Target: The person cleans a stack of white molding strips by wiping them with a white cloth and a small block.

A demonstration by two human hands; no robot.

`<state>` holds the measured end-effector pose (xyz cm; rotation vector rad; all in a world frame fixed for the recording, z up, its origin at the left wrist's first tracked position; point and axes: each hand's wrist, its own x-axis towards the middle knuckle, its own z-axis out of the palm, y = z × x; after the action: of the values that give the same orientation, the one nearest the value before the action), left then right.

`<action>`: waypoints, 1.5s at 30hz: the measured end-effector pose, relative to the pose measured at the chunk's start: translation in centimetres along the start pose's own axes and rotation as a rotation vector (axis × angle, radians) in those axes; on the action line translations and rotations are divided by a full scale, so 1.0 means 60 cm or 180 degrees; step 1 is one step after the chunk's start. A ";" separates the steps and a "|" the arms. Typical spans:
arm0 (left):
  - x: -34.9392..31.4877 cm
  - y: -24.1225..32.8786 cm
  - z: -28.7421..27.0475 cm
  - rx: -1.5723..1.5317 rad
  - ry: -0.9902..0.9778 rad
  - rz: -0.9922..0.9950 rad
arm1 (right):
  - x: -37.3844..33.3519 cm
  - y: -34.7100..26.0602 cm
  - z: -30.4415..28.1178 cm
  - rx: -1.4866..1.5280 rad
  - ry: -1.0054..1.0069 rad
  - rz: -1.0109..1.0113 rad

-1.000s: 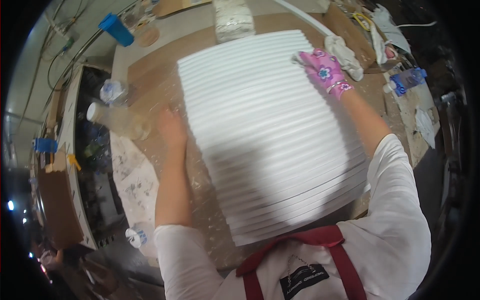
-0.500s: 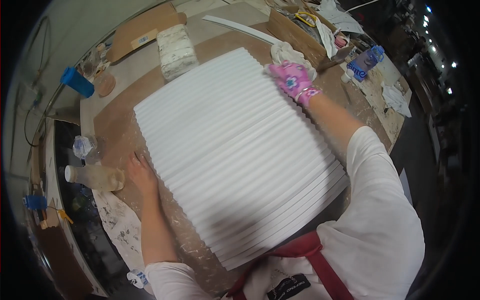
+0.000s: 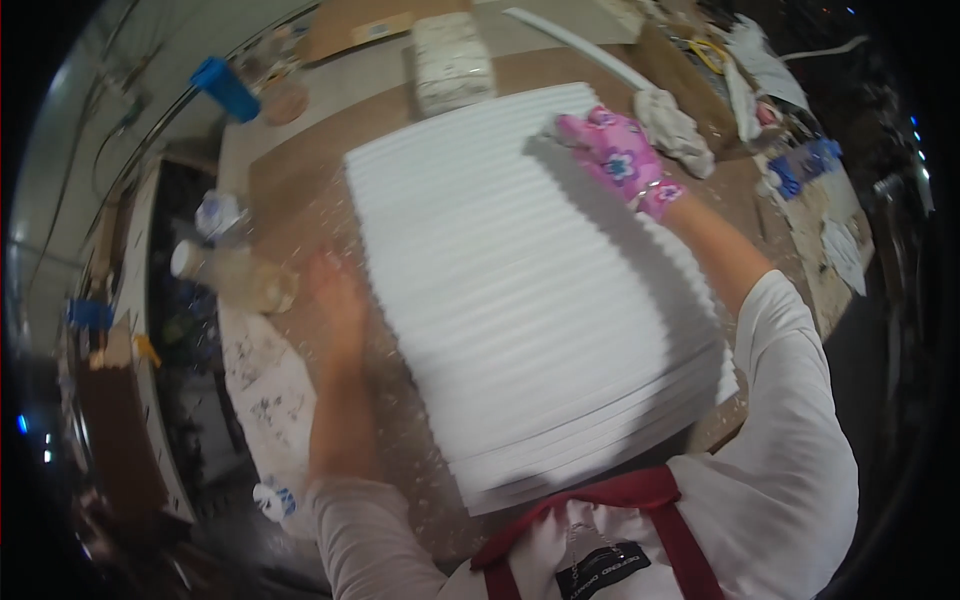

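Note:
A broad layer of white strips (image 3: 520, 310) lies side by side on the brown board, its left and right edges scalloped. At the near end some strips show as separate flat bands. My right hand (image 3: 622, 160), in a pink flowered glove, is over the far right part of the strips. Its fingers are drawn together, with something pale at their tips that I cannot make out. Bare and blurred, my left hand (image 3: 338, 292) rests on the brown board beside the strips' left edge, fingers stretched out. A crumpled white cloth (image 3: 675, 130) lies just right of my gloved hand.
Left of my left hand lies a capped bottle of cloudy liquid (image 3: 240, 278). Farther off stand a blue cup (image 3: 226, 88) and a stained white block (image 3: 450, 65). A loose white strip (image 3: 580, 45), a cardboard box (image 3: 685, 85) and a clear blue bottle (image 3: 805, 168) are at the far right.
My gloved hand has moved inward from the right edge onto the strips. The whole view has shifted, so the table sits farther right and higher. My left hand stays beside the strips.

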<state>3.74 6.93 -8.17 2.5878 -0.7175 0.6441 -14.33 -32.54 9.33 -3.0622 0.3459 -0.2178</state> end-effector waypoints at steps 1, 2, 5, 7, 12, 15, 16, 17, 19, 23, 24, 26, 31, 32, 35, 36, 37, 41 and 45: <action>0.002 0.003 -0.002 0.0208 0.0104 0.0027 | 0.039 -0.076 0.020 -0.0151 -0.0100 -0.0438; 0.002 0.008 -0.003 0.0411 0.0044 -0.0084 | 0.063 -0.140 0.042 -0.0315 0.0263 -0.0953; 0.007 0.020 -0.012 0.0189 -0.0310 -0.0609 | 0.143 -0.281 0.105 0.0378 0.0626 -0.1982; 0.011 0.028 -0.019 0.0068 -0.0448 -0.0784 | 0.173 -0.304 0.127 0.0057 0.0585 -0.1965; 0.010 0.037 -0.024 0.0178 -0.0237 -0.0574 | 0.182 -0.275 0.128 -0.0070 0.1068 -0.1482; 0.010 0.035 -0.018 0.0187 -0.0117 -0.0594 | 0.177 -0.288 0.129 0.0097 0.0785 -0.2099; 0.011 0.034 -0.017 0.0261 -0.0120 -0.0598 | 0.177 -0.300 0.131 0.0037 0.0612 -0.1935; 0.011 0.033 -0.016 0.0317 -0.0223 -0.0655 | 0.179 -0.309 0.132 -0.0018 0.0432 -0.1770; 0.011 0.031 -0.015 0.0296 -0.0218 -0.0623 | 0.181 -0.326 0.133 -0.0161 0.0691 -0.1576; 0.010 0.032 -0.017 0.0162 -0.0220 -0.0616 | 0.175 -0.339 0.123 0.0359 0.0371 -0.2040; 0.010 0.033 -0.018 0.0163 -0.0151 -0.0603 | 0.174 -0.338 0.118 0.0237 0.0503 -0.1709; 0.010 0.035 -0.019 0.0215 -0.0154 -0.0610 | 0.166 -0.337 0.110 0.0041 0.0559 -0.1206; 0.008 0.036 -0.018 0.0160 -0.0082 -0.0539 | 0.151 -0.321 0.110 0.0212 0.0367 -0.1790; 0.008 0.036 -0.018 0.0115 -0.0056 -0.0526 | 0.149 -0.314 0.111 0.0142 0.0367 -0.1593; 0.010 0.032 -0.017 0.0005 -0.0211 -0.0615 | 0.147 -0.302 0.122 0.0119 0.0761 -0.1010; 0.010 0.031 -0.016 0.0058 -0.0256 -0.0658 | 0.145 -0.290 0.123 0.0273 0.0659 -0.1417; 0.010 0.030 -0.015 0.0087 -0.0274 -0.0652 | 0.135 -0.288 0.129 0.0309 0.0566 -0.1662; 0.011 0.028 -0.010 0.0306 -0.0149 -0.0625 | 0.092 -0.196 0.128 0.0470 0.0373 -0.1165; 0.009 0.029 -0.006 0.0300 -0.0132 -0.0645 | 0.049 -0.001 0.098 0.1227 -0.0192 0.0359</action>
<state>3.08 5.49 -7.22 2.7212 -0.4382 0.5745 -10.64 -32.93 3.92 -2.6552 0.4167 -0.1636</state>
